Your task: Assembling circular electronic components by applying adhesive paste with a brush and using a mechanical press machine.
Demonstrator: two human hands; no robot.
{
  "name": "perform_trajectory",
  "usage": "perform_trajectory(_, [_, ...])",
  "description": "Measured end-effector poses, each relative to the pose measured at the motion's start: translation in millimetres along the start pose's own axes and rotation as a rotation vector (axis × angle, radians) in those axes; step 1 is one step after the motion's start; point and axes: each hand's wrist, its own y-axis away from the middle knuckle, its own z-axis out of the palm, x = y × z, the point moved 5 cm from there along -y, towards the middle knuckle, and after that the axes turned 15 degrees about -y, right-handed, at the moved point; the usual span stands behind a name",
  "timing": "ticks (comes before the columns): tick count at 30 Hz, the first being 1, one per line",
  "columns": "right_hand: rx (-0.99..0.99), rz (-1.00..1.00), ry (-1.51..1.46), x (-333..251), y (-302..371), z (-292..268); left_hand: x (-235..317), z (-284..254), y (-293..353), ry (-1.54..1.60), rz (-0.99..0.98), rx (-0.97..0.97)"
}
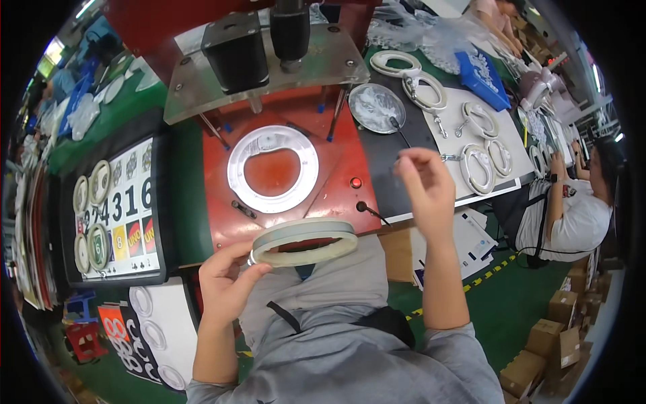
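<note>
My left hand (227, 279) grips a pale round plastic ring (306, 242) by its left edge. The ring is tilted above my lap, in front of the red press base. My right hand (431, 192) is raised at the right of the base, fingers curled with thumb and forefinger near each other. Just beyond its fingertips is the thin dark handle of a brush or stick (402, 135). The tool's head rests in a round metal dish (369, 111) smeared with white matter. I cannot make out whether the fingers touch the handle. A white ring plate (306, 158) lies on the press base.
The press head (235, 57) and its clear plate overhang the red base (215, 202), which has a red button (355, 182). White rings with chains (479, 168) lie at right, near a blue tray (483, 81). A printed board (121, 209) bears rings at left. A person (572, 209) sits at right.
</note>
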Motion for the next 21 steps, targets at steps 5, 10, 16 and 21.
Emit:
perform_trajectory(5, [0.132, -0.157, 0.800, 50, -23, -50, -1, 0, -2, 0.018, -0.046, 0.015])
perform_trajectory(10, [0.168, -0.018, 0.701, 56, -26, -50, -3, 1, -4, 0.045, -0.049, 0.001])
perform_trajectory(16, [0.149, -0.197, 0.533, 36, -60, -30, -2, 4, -5, 0.063, -0.044, -0.021])
perform_trajectory(21, [0.127, -0.200, 0.585, 47, -91, -13, -1, 4, -5, 0.017, -0.032, -0.009])
